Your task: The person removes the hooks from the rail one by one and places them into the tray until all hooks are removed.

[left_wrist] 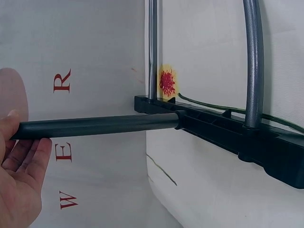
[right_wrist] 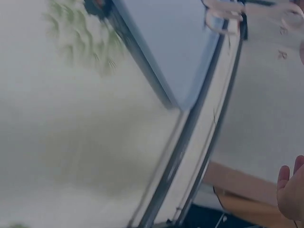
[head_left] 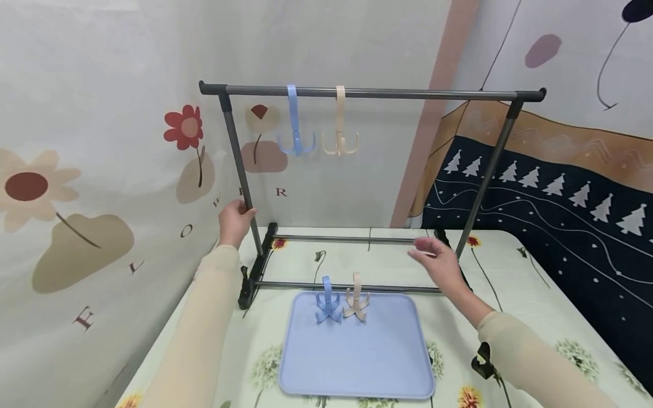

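My left hand (head_left: 236, 224) holds the left upright post (head_left: 238, 153) of a dark metal rack low down; the left wrist view shows its thumb and fingers around the post (left_wrist: 95, 126). My right hand (head_left: 440, 265) hovers near the right post (head_left: 487, 175), fingers loosely bent, nothing visible in it; the right wrist view catches only part of this hand (right_wrist: 290, 194). From the top bar (head_left: 408, 93) hang a blue multi-prong hook (head_left: 294, 122) and a beige one (head_left: 340, 122). Another blue hook (head_left: 328, 306) and beige hook (head_left: 356, 303) lie at the far end of a light blue tray (head_left: 357, 357).
Two lower crossbars (head_left: 347, 286) join the rack's black feet (head_left: 260, 272) behind the tray. A flowered cloth (head_left: 515, 317) covers the table. Printed curtain (head_left: 127, 113) hangs behind and left, dark tree-patterned fabric (head_left: 551, 226) at right. The right wrist view is blurred.
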